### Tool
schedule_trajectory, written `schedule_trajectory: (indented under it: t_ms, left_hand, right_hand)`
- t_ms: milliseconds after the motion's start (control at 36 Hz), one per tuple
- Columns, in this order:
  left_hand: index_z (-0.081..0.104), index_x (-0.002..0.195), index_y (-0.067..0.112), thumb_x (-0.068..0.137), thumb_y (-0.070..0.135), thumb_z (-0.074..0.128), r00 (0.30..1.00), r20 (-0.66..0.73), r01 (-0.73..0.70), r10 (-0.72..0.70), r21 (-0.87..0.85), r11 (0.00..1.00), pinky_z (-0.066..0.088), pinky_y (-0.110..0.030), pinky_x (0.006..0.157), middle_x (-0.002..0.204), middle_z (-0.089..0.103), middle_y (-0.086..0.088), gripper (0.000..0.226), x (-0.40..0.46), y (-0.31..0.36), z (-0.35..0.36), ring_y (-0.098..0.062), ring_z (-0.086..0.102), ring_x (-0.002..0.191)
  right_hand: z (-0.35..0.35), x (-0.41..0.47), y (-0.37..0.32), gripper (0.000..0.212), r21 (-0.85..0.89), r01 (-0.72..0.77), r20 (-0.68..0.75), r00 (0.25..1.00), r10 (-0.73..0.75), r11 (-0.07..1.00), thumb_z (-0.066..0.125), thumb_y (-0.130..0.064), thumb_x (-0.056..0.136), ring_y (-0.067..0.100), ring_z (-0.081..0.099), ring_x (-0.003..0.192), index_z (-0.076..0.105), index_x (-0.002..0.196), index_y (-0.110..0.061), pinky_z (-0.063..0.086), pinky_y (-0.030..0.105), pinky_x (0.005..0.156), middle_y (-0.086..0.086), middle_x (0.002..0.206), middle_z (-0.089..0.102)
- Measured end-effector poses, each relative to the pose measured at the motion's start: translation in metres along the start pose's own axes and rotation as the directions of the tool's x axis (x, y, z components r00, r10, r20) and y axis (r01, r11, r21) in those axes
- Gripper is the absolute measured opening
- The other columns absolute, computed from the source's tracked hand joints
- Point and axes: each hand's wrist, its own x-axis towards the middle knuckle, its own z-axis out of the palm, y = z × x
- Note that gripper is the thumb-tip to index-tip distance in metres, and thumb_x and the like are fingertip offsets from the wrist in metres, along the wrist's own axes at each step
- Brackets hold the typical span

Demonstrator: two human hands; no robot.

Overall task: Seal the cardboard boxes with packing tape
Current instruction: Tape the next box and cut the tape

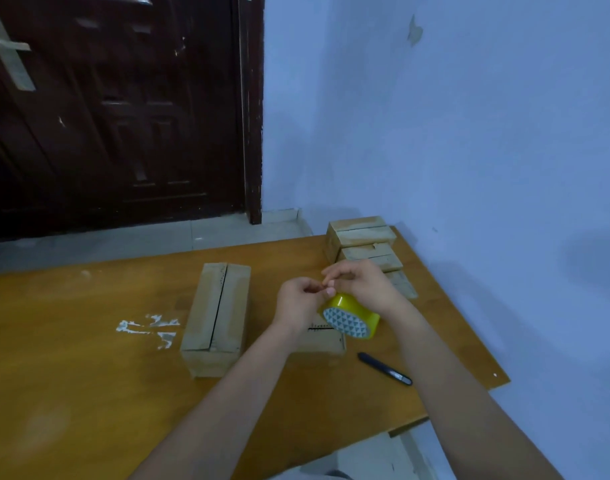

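Over the near right part of the wooden table, from the head camera, both hands meet just above the yellow roll of packing tape. The roll is tipped on its side, its patterned core face turned toward the person, and it sits over a small cardboard box that the left forearm largely hides. The right hand comes in from the far right side of the roll, its fingers curled down onto the upper rim. The left hand lies just left of the roll, thumb and forefinger drawn together in a pinch at the roll's top edge, touching the right hand's fingertips. Whether a loose tape end is actually caught between them I cannot tell; the film is too thin to show.

My guess is that the person is picking for the tape's free end, so nothing is sealed from this roll yet. What matters for the next pull is direction: a long cardboard box lies well to the left of the hands, its open seam running away from the person toward the door, so the tape would have to be drawn off leftward and then laid along that seam. The left hand is the nearer one to it.

Black scissors lie on the table just right of the small box, closest to the right forearm. A stack of further boxes stands beyond the hands, against the wall.
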Motion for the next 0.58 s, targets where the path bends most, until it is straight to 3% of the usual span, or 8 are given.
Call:
schedule_trajectory:
  t_ms: [111, 278, 417, 500, 583]
  left_hand:
    - [0.068, 0.075, 0.015, 0.084, 0.015, 0.071, 0.999, -0.038, 0.016, -0.017, -0.030, 0.999, 0.043, -0.028, 0.067, 0.074, 0.064, -0.002, 0.009, 0.003, 0.004, -0.001, -0.017, 0.057, 0.074]
    - [0.064, 0.066, 0.019, 0.088, 0.019, 0.066, 0.994, -0.080, -0.071, 0.076, 0.070, 0.995, 0.038, -0.020, 0.057, 0.066, 0.061, 0.005, 0.021, -0.004, 0.013, 0.004, -0.006, 0.052, 0.063]
    - [0.064, 0.080, 0.017, 0.092, 0.022, 0.059, 0.991, -0.101, -0.070, 0.084, 0.137, 0.988, 0.041, -0.025, 0.061, 0.077, 0.063, 0.005, 0.013, -0.004, 0.011, 0.004, -0.007, 0.053, 0.069]
    - [0.064, 0.087, 0.011, 0.094, 0.019, 0.054, 0.991, -0.137, 0.009, 0.003, 0.088, 0.996, 0.038, -0.025, 0.058, 0.079, 0.061, 0.000, 0.015, 0.000, 0.008, 0.000, -0.010, 0.052, 0.069]
    - [0.058, 0.074, 0.011, 0.095, 0.019, 0.054, 0.971, -0.150, 0.168, -0.188, -0.134, 0.977, 0.038, -0.027, 0.060, 0.071, 0.057, -0.003, 0.023, 0.008, 0.000, -0.005, -0.019, 0.052, 0.069]
  right_hand:
    - [-0.002, -0.001, -0.006, 0.021, 0.105, -0.032, -0.007, 0.999, 0.032, 0.994, 0.059, -0.002, 0.087, 0.017, 0.059, 0.106, 0.072, 0.078, -0.015, 0.043, 0.037, 0.099, -0.001, 0.105, 0.067]
    - [-0.001, -0.001, -0.008, 0.014, 0.013, -0.038, -0.069, 0.997, 0.039, 0.999, 0.060, -0.006, 0.088, 0.015, 0.059, 0.108, 0.074, 0.092, -0.009, 0.043, 0.033, 0.098, 0.002, 0.113, 0.067]
    - [0.002, -0.007, -0.012, 0.023, 0.055, -0.079, -0.081, 0.993, 0.083, 0.995, 0.057, -0.009, 0.092, 0.015, 0.054, 0.118, 0.068, 0.112, -0.010, 0.040, 0.030, 0.103, 0.002, 0.123, 0.062]
    - [0.001, -0.014, -0.015, 0.032, 0.150, -0.150, -0.084, 0.983, 0.163, 0.977, 0.057, -0.019, 0.093, 0.017, 0.054, 0.118, 0.060, 0.125, -0.015, 0.042, 0.032, 0.100, 0.002, 0.128, 0.058]
    - [-0.002, -0.024, -0.016, 0.021, 0.140, -0.124, -0.034, 0.991, 0.130, 0.982, 0.057, -0.023, 0.093, 0.016, 0.061, 0.094, 0.065, 0.108, -0.012, 0.047, 0.027, 0.081, 0.003, 0.102, 0.065]
